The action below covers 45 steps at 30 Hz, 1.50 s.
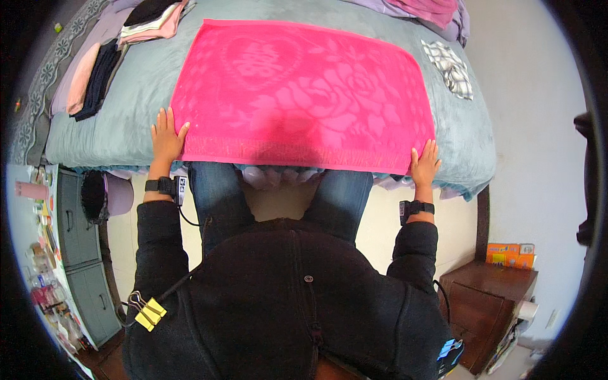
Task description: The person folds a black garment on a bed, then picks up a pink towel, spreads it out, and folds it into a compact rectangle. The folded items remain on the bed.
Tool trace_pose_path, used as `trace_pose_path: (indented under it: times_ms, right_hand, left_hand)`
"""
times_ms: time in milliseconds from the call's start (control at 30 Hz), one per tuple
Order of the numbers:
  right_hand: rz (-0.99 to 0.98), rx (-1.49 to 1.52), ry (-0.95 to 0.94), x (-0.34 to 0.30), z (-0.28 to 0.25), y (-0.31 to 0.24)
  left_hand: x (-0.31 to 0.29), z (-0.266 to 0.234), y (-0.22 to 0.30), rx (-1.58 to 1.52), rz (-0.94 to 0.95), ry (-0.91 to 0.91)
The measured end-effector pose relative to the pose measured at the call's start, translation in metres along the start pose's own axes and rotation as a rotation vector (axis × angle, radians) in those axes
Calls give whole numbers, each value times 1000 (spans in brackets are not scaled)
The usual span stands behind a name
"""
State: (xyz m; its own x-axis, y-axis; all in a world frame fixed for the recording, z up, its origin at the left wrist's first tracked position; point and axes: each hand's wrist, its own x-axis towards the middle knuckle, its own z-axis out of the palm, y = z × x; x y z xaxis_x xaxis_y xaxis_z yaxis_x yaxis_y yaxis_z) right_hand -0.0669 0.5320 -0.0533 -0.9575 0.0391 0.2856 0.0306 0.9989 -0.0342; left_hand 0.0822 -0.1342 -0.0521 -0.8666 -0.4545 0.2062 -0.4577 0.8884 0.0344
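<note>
A bright pink towel [354,82] with a rose and heart pattern lies spread flat across the grey-green bedspread [142,79]. Its near edge runs along the front of the bed, just above my knees. At the towel's near left corner, my left hand [167,138] rests flat with the fingers stretched and the thumb on the towel's edge. My right hand [425,163] lies at the near right corner, fingers straight and slightly spread, touching the edge. Neither hand grips anything.
Folded dark and pink clothes [95,79] lie on the bed's left, with another folded pile [152,22] behind them. A black-and-white checked cloth [448,69] is right of the towel. A lined bin [119,193], grey drawers [81,234] and a brown nightstand [484,297] stand beside the bed.
</note>
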Motion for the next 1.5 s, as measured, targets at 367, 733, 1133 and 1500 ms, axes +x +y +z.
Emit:
trace_pose_path:
  times_ms: [367,733,1133,1500]
  right_hand:
    - [-2,424,-258,69,-20,-47]
    - [-755,250,-270,8,-31,-224]
    - [-29,43,-149,57,-10,-32]
    - [-826,436,-458,71,-40,-242]
  left_hand:
    - [31,-70,114,-89,416,-303]
    - [19,-38,266,-122,686,-340]
    - [75,-43,83,63,-32,-486]
    - [48,-64,269,-110,708,-526]
